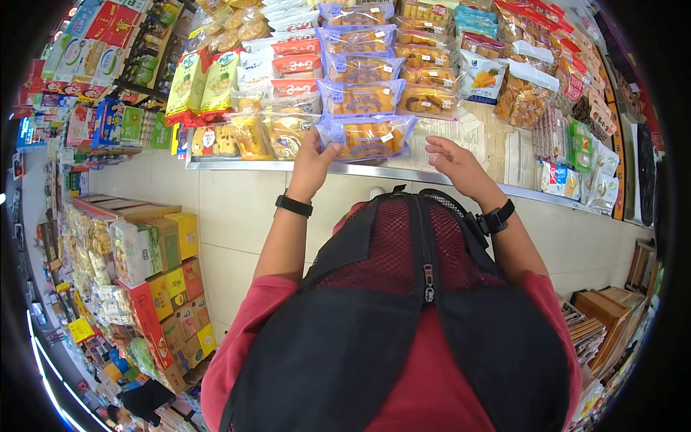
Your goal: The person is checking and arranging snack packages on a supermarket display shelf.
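– Where've you got the purple bread pack (371, 138)?
– By desk's (245, 165) front edge; your L hand (313, 162) pinches it, R hand (458, 167) open, empty.
– Prob. best you steady both ends w/o squashing.

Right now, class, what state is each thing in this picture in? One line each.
Bread pack: wrapped, held at its left end
Left hand: closed on the pack
Right hand: open, empty
Vest: zipped, open at the neck
Wristbands: fastened
Shelf: stocked, partly bare
Cartons: stacked
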Motion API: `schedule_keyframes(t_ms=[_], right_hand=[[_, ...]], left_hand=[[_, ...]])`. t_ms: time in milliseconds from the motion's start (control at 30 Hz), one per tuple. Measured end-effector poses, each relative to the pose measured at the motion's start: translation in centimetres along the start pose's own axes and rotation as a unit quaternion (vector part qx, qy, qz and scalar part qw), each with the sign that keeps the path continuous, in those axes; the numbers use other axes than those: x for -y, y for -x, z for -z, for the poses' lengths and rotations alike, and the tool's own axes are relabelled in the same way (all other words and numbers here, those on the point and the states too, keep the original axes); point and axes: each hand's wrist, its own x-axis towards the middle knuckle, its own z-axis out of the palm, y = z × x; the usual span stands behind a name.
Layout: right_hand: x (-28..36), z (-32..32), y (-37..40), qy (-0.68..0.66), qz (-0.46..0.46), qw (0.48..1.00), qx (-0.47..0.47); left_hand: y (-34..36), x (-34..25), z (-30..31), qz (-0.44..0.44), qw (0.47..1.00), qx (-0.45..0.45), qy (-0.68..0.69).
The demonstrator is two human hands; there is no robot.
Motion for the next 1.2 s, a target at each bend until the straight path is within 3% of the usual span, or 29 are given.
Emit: schedule_keyframes(t_ms=[167,400,500,900,1200], right_hand=[[-0.4,0.3,0.1,-0.02,-0.044,0.999,-0.014],[-1.7,0.8,0.2,0.001,-0.044,0.999,-0.023],[-2.5,1.2,0.2,0.014,-0.06,0.998,-0.022],[-5.3,2.1,0.7,0.016,-0.116,0.992,-0.05],[-6.2,2.1,0.8,-0.017,-0.129,0.99,-0.049]], left_hand=[[-1.6,3.9,1.8,-0.013,0.996,-0.011,-0.086],[-1.3,2.3,0.8,-0.031,0.968,-0.035,-0.247],[-1.3,3.5,1.0,-0.014,0.967,-0.029,-0.251],[-0.5,4.4,1.2,0.013,0.999,-0.007,-0.049],[0.1,3.0,1.2,0.043,0.998,0.026,-0.034]])
